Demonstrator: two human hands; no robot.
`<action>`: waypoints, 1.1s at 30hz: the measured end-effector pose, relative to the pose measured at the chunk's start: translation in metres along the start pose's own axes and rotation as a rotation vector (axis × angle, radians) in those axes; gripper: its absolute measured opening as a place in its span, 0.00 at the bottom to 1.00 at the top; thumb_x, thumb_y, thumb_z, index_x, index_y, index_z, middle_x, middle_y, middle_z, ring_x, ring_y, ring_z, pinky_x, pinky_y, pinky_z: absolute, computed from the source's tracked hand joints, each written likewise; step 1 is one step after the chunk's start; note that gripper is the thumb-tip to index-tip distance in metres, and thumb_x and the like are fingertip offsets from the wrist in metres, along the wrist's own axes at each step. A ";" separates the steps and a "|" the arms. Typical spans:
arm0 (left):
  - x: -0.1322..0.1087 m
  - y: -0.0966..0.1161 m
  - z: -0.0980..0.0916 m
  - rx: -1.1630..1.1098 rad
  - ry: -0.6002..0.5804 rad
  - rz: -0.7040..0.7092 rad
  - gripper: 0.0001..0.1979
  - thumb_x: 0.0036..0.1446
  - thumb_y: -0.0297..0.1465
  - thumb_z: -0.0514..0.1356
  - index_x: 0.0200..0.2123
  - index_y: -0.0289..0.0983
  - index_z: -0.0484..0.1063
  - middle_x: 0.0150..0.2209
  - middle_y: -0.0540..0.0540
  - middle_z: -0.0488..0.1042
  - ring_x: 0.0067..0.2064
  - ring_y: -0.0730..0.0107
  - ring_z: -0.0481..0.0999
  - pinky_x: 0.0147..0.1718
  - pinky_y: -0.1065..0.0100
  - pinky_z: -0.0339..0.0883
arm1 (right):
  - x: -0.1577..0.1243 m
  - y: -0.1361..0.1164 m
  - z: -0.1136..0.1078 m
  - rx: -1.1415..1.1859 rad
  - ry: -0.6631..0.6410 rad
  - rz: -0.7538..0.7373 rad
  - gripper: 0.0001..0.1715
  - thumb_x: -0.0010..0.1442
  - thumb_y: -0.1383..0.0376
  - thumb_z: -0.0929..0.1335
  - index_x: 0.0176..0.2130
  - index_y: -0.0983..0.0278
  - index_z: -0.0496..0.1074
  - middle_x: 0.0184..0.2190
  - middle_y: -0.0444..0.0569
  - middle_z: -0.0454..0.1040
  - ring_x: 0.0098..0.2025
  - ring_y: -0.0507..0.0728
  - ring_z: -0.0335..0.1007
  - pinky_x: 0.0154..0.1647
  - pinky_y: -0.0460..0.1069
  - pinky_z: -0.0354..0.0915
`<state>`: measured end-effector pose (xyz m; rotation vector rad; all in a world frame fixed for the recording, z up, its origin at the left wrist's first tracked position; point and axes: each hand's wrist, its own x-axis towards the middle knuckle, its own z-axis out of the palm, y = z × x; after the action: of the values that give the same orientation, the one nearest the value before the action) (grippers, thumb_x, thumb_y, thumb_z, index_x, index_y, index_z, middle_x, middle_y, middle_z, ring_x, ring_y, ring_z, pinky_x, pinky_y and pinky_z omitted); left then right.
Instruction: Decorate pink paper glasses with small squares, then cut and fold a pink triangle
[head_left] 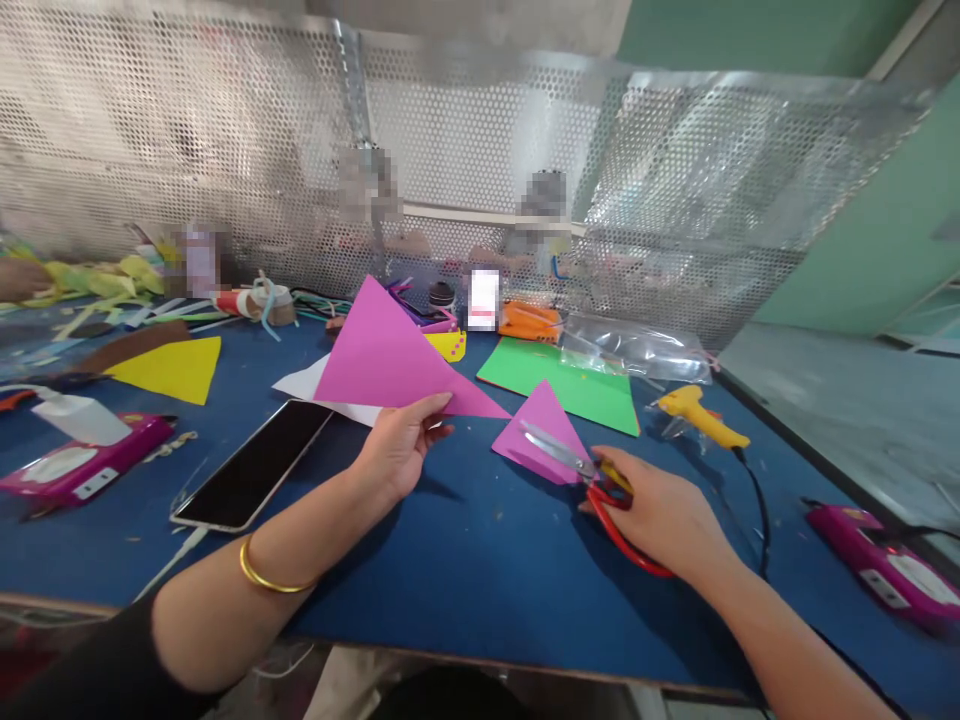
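Observation:
My left hand (405,440) pinches the lower edge of a large pink triangular sheet (382,350), which is raised above the table. In my right hand (660,505) is a pair of scissors (626,535) with red and yellow handles, its blades pointing left. Under the blades is a smaller pink piece (544,425), apart from the larger sheet's right tip. Behind the raised sheet, part of a white sheet (304,380) shows on the table.
Green sheets (577,385) lie at the back, near an orange packet (529,321). A yellow glue gun (701,415) rests on the right. A phone (255,465), a yellow piece (176,370) and a magenta power strip (86,460) occupy the left. Perforated metal (465,130) borders the table's far side.

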<state>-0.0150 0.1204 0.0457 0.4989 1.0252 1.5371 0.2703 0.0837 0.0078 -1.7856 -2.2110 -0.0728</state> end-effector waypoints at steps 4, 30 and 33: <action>0.001 0.000 -0.001 0.000 -0.001 0.012 0.09 0.39 0.21 0.70 0.27 0.32 0.76 0.25 0.48 0.78 0.27 0.72 0.76 0.21 0.74 0.69 | -0.011 -0.015 0.000 -0.016 -0.028 -0.204 0.23 0.57 0.60 0.67 0.53 0.60 0.70 0.44 0.51 0.79 0.39 0.61 0.77 0.38 0.54 0.71; 0.003 -0.001 -0.003 0.012 -0.047 -0.033 0.09 0.40 0.21 0.70 0.28 0.31 0.76 0.26 0.48 0.77 0.26 0.74 0.75 0.23 0.73 0.69 | 0.085 -0.007 0.021 0.146 -0.241 0.217 0.27 0.38 0.46 0.76 0.29 0.63 0.72 0.31 0.51 0.74 0.32 0.57 0.69 0.27 0.49 0.56; 0.001 -0.003 -0.003 0.024 -0.069 -0.035 0.11 0.38 0.22 0.71 0.28 0.32 0.75 0.26 0.48 0.77 0.26 0.74 0.75 0.22 0.73 0.69 | 0.086 -0.001 0.026 0.251 -0.208 0.255 0.24 0.36 0.50 0.77 0.27 0.62 0.69 0.24 0.46 0.72 0.27 0.55 0.66 0.24 0.48 0.54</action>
<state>-0.0160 0.1199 0.0416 0.5449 0.9952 1.4681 0.2488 0.1704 0.0056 -1.9834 -1.9933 0.4438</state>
